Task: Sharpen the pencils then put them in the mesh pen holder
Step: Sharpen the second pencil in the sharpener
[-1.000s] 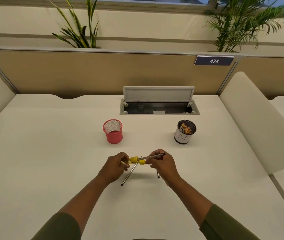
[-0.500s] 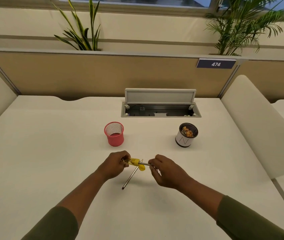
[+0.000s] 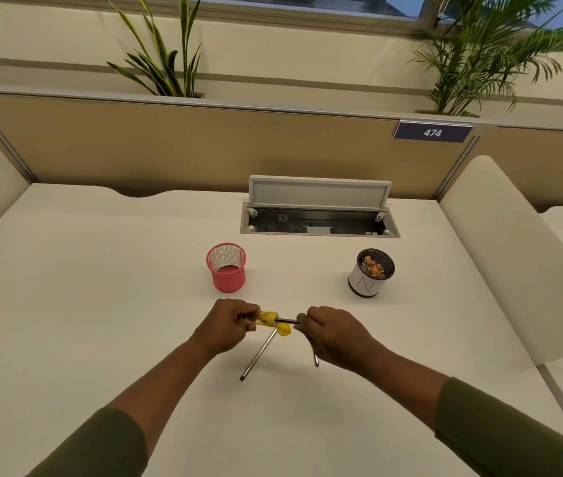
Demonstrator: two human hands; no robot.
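Observation:
My left hand (image 3: 227, 327) grips a yellow sharpener (image 3: 268, 320) above the white desk. A dark pencil (image 3: 287, 320) pokes into it from the right, pinched by my right hand (image 3: 331, 333). The sharpener's yellow lid (image 3: 284, 329) hangs open below it. One loose pencil (image 3: 258, 356) lies diagonally on the desk under my hands, and the end of another pencil (image 3: 315, 360) shows beneath my right hand. The pink mesh pen holder (image 3: 226, 267) stands upright behind my left hand, with no pencil showing in it.
A white cup (image 3: 370, 273) with a black rim holds pencil shavings at the right. An open cable box (image 3: 319, 220) is set into the desk behind. White side panels flank the desk, and a tan partition with plants behind it closes the back.
My right hand has rolled over, knuckles now up, twisting the pencil in the sharpener. The sharpener's lid now hangs open. My left hand has held its place.

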